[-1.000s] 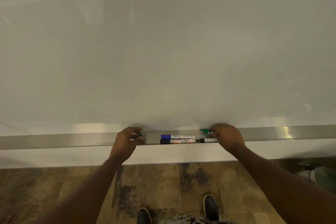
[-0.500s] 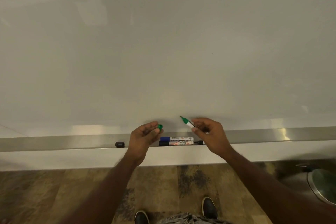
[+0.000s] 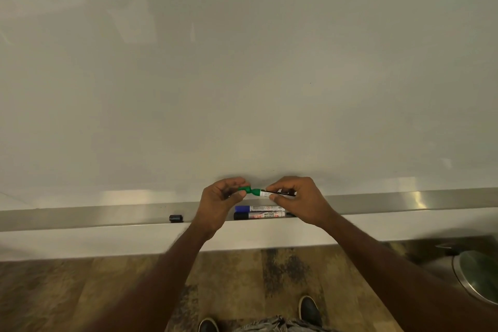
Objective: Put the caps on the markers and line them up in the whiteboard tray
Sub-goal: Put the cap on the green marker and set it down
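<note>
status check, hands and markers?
Left hand grips green cap, right hand grips green marker, cap at tip. Loose black cap in tray. Nothing blocking.

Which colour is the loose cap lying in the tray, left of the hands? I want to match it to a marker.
Black. The loose cap shows only in the head view, alone on the whiteboard tray.

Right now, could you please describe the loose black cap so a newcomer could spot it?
Follow the metal tray under the whiteboard. Left of both hands, the loose black cap lies alone, a short stub, apart from the full-length blue marker and black marker.
</note>
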A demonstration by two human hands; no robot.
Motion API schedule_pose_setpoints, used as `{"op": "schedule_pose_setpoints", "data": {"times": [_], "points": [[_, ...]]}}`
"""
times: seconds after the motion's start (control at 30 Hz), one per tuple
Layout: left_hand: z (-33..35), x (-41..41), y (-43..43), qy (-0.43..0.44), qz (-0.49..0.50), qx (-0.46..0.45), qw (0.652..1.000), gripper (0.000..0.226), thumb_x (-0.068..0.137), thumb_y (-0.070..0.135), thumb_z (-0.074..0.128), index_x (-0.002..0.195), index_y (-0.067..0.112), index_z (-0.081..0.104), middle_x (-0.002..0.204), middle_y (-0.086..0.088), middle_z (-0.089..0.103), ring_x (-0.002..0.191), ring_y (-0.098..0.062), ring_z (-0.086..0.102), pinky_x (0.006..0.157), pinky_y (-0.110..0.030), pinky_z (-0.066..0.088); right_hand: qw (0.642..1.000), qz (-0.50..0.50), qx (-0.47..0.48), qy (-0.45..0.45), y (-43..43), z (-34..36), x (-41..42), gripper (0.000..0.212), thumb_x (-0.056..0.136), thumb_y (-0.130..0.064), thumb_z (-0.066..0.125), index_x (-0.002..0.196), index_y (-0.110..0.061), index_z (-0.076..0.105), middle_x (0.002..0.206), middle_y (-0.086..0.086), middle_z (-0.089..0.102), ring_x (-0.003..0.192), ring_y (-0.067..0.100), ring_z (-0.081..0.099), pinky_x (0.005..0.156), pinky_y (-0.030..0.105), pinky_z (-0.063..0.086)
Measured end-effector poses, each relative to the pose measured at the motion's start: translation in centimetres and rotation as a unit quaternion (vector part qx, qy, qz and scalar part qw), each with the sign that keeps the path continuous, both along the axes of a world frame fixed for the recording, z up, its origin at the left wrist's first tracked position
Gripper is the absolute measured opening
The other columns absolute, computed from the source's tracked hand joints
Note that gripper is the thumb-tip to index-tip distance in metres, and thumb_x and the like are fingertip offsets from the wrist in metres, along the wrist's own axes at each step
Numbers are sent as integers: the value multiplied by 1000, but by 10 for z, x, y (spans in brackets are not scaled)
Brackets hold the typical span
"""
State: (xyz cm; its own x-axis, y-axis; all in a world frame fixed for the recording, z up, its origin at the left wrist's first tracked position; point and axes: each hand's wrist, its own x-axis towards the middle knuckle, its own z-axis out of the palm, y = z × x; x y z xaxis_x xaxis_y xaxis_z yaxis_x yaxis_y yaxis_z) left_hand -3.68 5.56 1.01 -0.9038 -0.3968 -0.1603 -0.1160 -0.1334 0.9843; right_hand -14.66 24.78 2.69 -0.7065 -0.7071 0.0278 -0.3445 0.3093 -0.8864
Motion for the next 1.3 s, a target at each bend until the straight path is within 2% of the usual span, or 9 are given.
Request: {"op": "schedule_pose_setpoints", "data": {"times": [0.13,0.33,0.53,0.8,0.93,1.03,1.13,1.2,1.3], "points": [[1,-2,1,-15,-21,-11,1000,26,84,1,66,96,22,74,97,5,78,99,-15,70,84,-24,59,1000,10,-1,0,-1,2,-2,21,82,-11,72,101,-19,75,86,-22,69,85,1,66,70,8,51],[-2,-2,-4,-45,-38,-43,997,21,84,11,70,86,30,77,79,4,78,79,-21,70,79,-30,61,998,2,10,-55,1,0,-6,16,81,-16,74,95,-22,77,80,-24,71,82,5,69,61,13,55],[1,-1,7,-37,-39,-49,997,19,84,8,69,85,26,76,72,5,77,68,-13,71,68,-20,59,991,15,-1,-134,0,6,-18,14,76,-14,78,84,-25,79,77,-2,77,67,9,66,58,16,52],[3,1,16,-25,-38,-24,999,20,85,2,66,85,19,75,70,5,77,66,-10,71,62,-16,58,976,53,-5,-211,4,-2,-25,10,79,-12,75,87,-16,79,66,0,74,50,5,51,48,19,41],[-3,0,18,-48,-48,3,998,18,91,12,60,103,10,73,83,-1,79,80,-17,74,68,-21,59,982,62,41,-171,14,-4,-30,13,82,-15,73,91,-23,78,79,-1,77,60,11,61,55,19,50],[-9,1,10,-88,-9,151,984,32,99,25,46,115,5,64,100,-12,75,94,-26,72,73,-29,61,992,6,89,-93,30,-15,-37,12,81,-19,75,91,-25,77,85,-5,76,77,18,68,70,28,58],[-14,6,-3,-106,22,277,955,43,100,36,38,117,5,61,112,-17,70,103,-30,67,85,-37,56,989,-56,133,-20,53,-33,-44,11,79,-24,76,90,-24,77,81,-14,71,74,8,65,70,25,52],[-18,9,-8,-118,34,278,953,46,100,39,37,116,4,61,113,-19,69,104,-30,67,88,-38,54,985,-68,158,6,68,-45,-48,11,78,-22,77,89,-23,77,80,-15,70,76,3,65,70,23,51],[-25,12,-11,-157,53,162,973,43,100,36,40,115,3,63,111,-20,69,104,-32,66,89,-40,54,973,-85,212,36,83,-58,-51,11,80,-21,76,90,-24,76,85,-11,71,78,7,64,66,17,46]]}}
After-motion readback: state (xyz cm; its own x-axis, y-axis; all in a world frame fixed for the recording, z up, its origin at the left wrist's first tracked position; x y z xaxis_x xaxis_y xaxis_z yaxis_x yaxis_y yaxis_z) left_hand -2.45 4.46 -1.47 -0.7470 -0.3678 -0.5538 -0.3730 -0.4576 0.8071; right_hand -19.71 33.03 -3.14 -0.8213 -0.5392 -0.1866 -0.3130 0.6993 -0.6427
